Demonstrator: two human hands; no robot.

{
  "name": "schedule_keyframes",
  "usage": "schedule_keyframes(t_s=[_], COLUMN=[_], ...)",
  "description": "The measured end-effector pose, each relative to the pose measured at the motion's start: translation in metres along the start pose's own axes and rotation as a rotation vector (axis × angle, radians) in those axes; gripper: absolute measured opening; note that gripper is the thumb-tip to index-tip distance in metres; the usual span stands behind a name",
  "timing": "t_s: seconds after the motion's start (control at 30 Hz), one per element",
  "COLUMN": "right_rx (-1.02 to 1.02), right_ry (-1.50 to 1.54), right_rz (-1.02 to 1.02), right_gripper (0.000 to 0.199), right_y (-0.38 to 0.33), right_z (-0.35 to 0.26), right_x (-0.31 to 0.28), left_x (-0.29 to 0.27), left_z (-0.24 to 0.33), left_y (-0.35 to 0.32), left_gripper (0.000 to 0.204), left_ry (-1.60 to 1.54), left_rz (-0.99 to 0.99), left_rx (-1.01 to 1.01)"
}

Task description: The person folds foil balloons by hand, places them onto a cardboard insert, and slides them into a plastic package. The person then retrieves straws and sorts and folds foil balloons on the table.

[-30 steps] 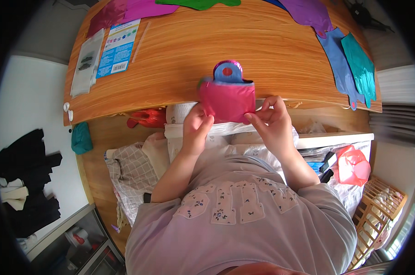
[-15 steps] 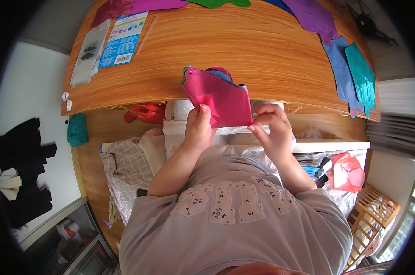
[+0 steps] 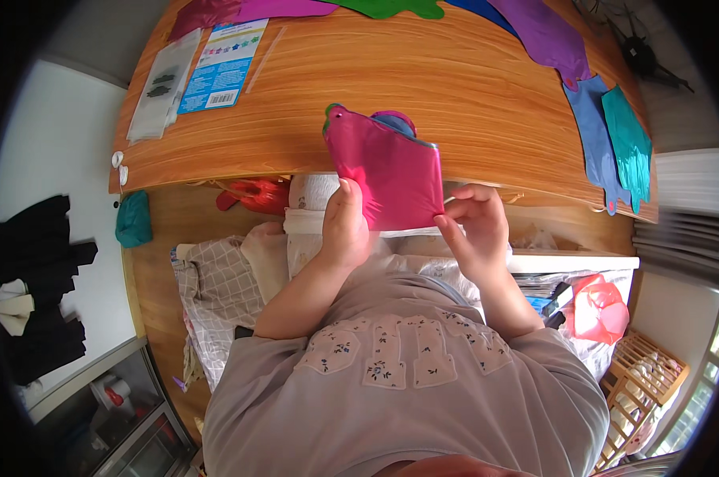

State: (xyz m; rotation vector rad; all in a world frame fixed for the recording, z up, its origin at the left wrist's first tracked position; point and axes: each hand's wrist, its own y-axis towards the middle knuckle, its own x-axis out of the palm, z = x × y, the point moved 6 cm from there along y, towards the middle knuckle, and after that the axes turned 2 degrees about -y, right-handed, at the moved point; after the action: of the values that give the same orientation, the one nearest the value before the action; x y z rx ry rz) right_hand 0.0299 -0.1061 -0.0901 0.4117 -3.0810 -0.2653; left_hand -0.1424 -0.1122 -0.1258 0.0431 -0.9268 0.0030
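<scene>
A shiny magenta foil piece [image 3: 395, 171], flat and limp like an uninflated foil balloon, is held up over the table's near edge. Behind it show a green edge at its upper left corner and a rounded blue and magenta bit at its top. A small dark dot marks the upper left corner. My left hand [image 3: 345, 226] grips its lower left side, thumb on the front and fingers hidden behind. At the lower right corner, my right hand [image 3: 478, 230] pinches the edge between thumb and forefinger, its other fingers curled.
On the wooden table [image 3: 296, 79] lie a blue and white printed card [image 3: 220, 71], clear plastic bags [image 3: 164, 87] and a white ribbon roll [image 3: 118, 157]. Purple [image 3: 546, 40], blue [image 3: 594, 135] and teal [image 3: 628, 135] foil pieces line the right side, a green one [image 3: 391, 6] the far edge.
The magenta foil has shifted slightly right, its lower edge a little lower in the picture. Both hands keep their holds on it.
</scene>
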Motion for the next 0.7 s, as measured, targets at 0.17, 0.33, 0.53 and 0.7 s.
schedule_keyframes(t_s=[0.17,0.33,0.53,0.7], right_rx=[-0.132,-0.066,-0.113,0.038], right_ry=[-0.323,-0.342,-0.207,-0.026], right_rz=[0.006,0.082,0.058,0.058], right_gripper=[0.015,0.015,0.014,0.017], right_y=[0.021,0.031,0.028,0.025], right_z=[-0.042,-0.038,-0.033,-0.016], right_x=[0.013,0.019,0.024,0.019], left_x=[0.007,0.012,0.013,0.010], left_z=[0.002,0.021,0.047,0.049], left_y=[-0.009,-0.015,-0.003,-0.003], left_gripper=[0.051,0.035,0.023,0.020], left_ry=[0.299,0.490,0.457,0.491], left_rz=[0.050,0.053,0.090,0.067], left_rx=[0.038,0.124,0.329,0.311])
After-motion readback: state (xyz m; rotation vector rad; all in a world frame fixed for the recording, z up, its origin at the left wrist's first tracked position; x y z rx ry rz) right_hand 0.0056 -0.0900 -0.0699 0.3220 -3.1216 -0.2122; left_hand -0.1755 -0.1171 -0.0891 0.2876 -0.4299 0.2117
